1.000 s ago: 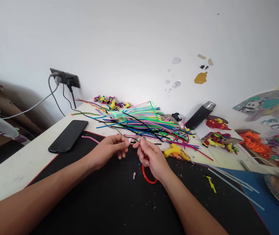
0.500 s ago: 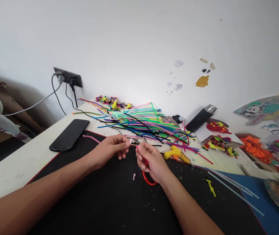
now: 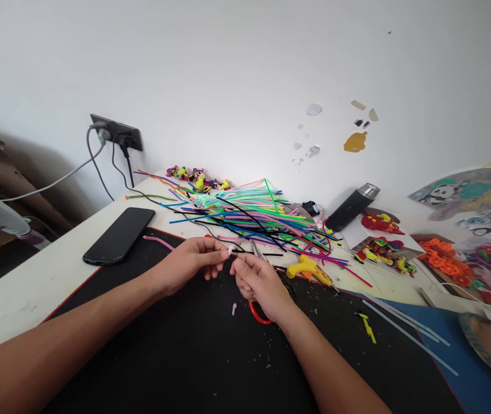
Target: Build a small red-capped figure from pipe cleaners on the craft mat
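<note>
Between the thumb and forefinger of my left hand [image 3: 200, 257] is a small pale pink fuzzy piece [image 3: 230, 249], its tip poking out toward the right. My right hand [image 3: 259, 282] is close beside it, thumb pressed to the fingers; whatever it may pinch is too small to make out. Scissors with a red handle [image 3: 259, 314] show partly from under the right hand, the rest covered. A second small pink piece [image 3: 234, 309] lies on the black mat [image 3: 185, 356] below the hands. A pink pipe cleaner [image 3: 158, 241] emerges left of my left hand.
Behind the hands lies a heap of coloured pipe cleaners [image 3: 245, 213]. A yellow glue gun [image 3: 310, 270] and glue sticks [image 3: 409, 328] are to the right, a phone [image 3: 119, 236] to the left. A black flask [image 3: 353, 207] leans near several finished figures [image 3: 386, 253].
My right hand has shifted left, closer to the left hand's fingertips; the red bit at its fingertips no longer shows. My left hand keeps its pinch on the pink piece. The view has shifted slightly.
</note>
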{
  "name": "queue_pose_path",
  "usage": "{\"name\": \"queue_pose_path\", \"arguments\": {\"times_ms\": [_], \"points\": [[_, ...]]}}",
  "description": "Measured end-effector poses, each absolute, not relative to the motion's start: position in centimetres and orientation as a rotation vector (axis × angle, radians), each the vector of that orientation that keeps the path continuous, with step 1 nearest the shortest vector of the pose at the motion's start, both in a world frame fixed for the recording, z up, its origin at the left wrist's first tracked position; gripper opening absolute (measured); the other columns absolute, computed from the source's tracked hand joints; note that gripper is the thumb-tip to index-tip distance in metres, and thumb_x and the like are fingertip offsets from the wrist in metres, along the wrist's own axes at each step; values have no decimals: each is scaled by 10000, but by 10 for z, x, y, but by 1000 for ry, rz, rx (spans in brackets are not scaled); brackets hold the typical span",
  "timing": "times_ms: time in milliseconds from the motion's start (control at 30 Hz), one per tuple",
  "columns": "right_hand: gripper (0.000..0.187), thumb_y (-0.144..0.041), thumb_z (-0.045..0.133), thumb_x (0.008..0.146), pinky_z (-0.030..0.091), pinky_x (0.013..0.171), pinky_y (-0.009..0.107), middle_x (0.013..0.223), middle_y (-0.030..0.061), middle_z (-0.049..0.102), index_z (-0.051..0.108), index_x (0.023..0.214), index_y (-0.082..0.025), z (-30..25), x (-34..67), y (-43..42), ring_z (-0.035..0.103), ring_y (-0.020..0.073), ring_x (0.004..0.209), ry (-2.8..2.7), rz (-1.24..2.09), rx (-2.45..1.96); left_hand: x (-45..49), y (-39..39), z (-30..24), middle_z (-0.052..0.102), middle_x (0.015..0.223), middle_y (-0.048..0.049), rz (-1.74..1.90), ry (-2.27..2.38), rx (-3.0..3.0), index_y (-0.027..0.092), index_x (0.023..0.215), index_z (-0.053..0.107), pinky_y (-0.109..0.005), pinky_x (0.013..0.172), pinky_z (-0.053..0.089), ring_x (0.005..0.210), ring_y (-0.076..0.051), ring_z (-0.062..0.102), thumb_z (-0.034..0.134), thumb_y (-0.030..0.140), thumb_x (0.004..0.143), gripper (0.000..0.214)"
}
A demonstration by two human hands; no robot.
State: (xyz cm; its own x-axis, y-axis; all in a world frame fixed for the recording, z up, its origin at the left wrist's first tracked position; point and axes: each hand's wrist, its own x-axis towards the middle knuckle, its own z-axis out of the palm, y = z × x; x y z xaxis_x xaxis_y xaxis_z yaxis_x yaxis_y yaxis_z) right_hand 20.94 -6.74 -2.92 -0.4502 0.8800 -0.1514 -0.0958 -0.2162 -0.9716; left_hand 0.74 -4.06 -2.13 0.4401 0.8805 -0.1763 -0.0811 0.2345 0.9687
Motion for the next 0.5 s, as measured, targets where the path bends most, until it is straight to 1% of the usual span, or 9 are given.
{"name": "queue_pose_path", "arguments": {"times_ms": [100, 167, 233, 300, 367, 500], "points": [[551, -716, 684, 848, 161, 443, 239, 545, -95, 313, 568, 744, -187, -32, 210, -68, 216, 67, 467, -1430, 1716, -1027, 9, -42, -18, 633, 645, 10, 771, 886, 1158, 151, 783, 670, -240, 534, 385, 574, -115, 544, 853, 550, 735, 442], [583, -742, 646, 859, 193, 456, 249, 551, -79, 335, 540, 688, -194, -35, 209, -69, 251, 77, 478, -1526, 1624, -1088, 9, -43, -17, 621, 627, 14, 759, 884, 1173, 151, 765, 664, -241, 533, 384, 571, -115, 541, 847, 562, 737, 451], [581, -729, 605, 893, 230, 476, 256, 568, -60, 378, 514, 669, -201, -38, 209, -70, 298, 89, 496, -1611, 1498, -1163, 9, -43, -16, 617, 623, 17, 749, 884, 1182, 152, 771, 667, -239, 533, 383, 569, -113, 538, 845, 563, 738, 449], [559, -680, 577, 932, 246, 498, 263, 579, -51, 394, 477, 653, -207, -39, 208, -70, 327, 99, 520, -1679, 1361, -1244, 9, -43, -16, 617, 628, 19, 738, 884, 1185, 152, 784, 671, -237, 533, 382, 566, -110, 535, 844, 557, 739, 443], [527, -601, 578, 952, 236, 511, 270, 576, -52, 377, 433, 631, -209, -38, 207, -71, 329, 105, 540, -1747, 1214, -1328, 8, -43, -17, 619, 634, 18, 722, 881, 1189, 153, 786, 672, -237, 534, 383, 563, -109, 533, 839, 552, 745, 435], [458, -457, 579, 936, 215, 516, 282, 560, -58, 358, 380, 606, -210, -32, 204, -72, 308, 104, 544, -1842, 1036, -1425, 8, -42, -18, 617, 638, 18, 699, 881, 1213, 156, 767, 664, -238, 532, 383, 563, -109, 535, 832, 538, 756, 418]]}}
